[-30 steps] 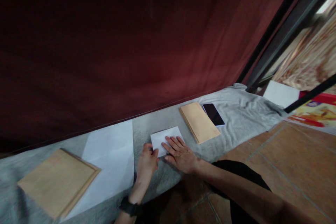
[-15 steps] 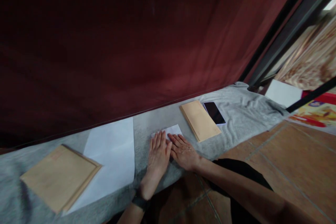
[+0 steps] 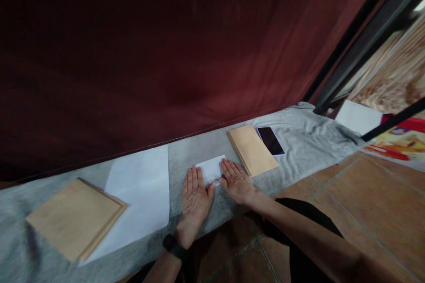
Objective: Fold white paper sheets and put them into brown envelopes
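A small folded white paper [image 3: 210, 170] lies flat on the grey cloth [image 3: 189, 146]. My left hand [image 3: 195, 194] rests palm down over its left edge, fingers stretched out and pointing away from me. On the paper's right edge lies my right hand [image 3: 236, 182], also flat with extended fingers. Both thumbs point inward near the paper's close edge. Just beyond my right hand is a stack of brown envelopes [image 3: 254, 150], with a dark-screened phone [image 3: 270, 140] beside it.
To the left, a large white sheet [image 3: 146, 190] lies partly under another brown envelope stack [image 3: 76, 219]. A dark red upright surface [image 3: 186, 53] borders the cloth's far side. Tiled floor [image 3: 358, 203] and a black metal bar [image 3: 395, 119] are at the right.
My hands have moved apart, left hand leftward and right hand rightward, from the middle of the paper to its two sides. More of the paper shows between them.
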### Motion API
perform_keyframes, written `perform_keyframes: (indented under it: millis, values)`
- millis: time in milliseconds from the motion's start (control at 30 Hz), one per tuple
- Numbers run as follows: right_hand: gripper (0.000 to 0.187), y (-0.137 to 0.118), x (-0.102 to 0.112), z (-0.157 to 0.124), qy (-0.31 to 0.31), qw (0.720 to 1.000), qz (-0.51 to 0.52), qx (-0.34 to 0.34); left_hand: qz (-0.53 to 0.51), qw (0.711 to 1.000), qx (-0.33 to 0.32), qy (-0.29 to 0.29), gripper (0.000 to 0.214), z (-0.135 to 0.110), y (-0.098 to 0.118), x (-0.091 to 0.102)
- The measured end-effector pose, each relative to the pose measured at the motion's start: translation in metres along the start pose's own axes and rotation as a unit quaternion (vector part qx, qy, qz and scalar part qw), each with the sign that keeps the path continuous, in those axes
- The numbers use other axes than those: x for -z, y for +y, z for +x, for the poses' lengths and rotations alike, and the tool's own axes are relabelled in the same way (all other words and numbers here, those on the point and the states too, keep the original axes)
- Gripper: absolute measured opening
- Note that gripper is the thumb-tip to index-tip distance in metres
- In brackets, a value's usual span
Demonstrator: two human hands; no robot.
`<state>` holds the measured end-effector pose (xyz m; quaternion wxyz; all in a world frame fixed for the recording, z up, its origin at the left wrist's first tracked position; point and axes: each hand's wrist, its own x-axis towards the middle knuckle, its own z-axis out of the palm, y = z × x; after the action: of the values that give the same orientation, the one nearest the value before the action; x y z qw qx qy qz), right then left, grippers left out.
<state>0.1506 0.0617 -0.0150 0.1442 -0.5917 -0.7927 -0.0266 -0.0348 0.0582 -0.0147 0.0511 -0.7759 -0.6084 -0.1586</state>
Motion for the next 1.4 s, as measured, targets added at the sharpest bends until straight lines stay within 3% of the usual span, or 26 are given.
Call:
perform_keyframes:
  millis: [267,467,567,933,1267,1400]
  values:
    - [0.054,-0.002,0.012,0.007,0.014,0.999,-0.008,-0.036,0.019,1.0,0.014,0.016,0.068,-0.002,-0.002,0.0]
    - [0.053,-0.019,0.011,0.02,-0.009,0.996,0.065,0.059,0.029,1.0,0.012,-0.001,0.062,-0.001,-0.003,-0.001]
    - [0.053,-0.022,0.005,0.023,-0.019,0.994,0.078,0.071,0.032,0.999,0.009,-0.009,0.059,-0.001,-0.002,0.002]
    - [0.063,-0.003,-0.008,0.022,0.015,1.0,0.011,-0.003,0.018,1.0,0.017,0.002,0.063,-0.003,-0.004,0.006]
    - [0.065,0.003,-0.004,0.018,0.001,0.999,0.001,-0.033,0.008,0.999,0.023,0.027,0.061,-0.008,-0.012,0.008]
    - [0.065,0.001,-0.003,0.017,0.001,1.0,-0.006,-0.031,-0.018,0.998,-0.027,0.047,0.063,-0.01,-0.005,0.013]
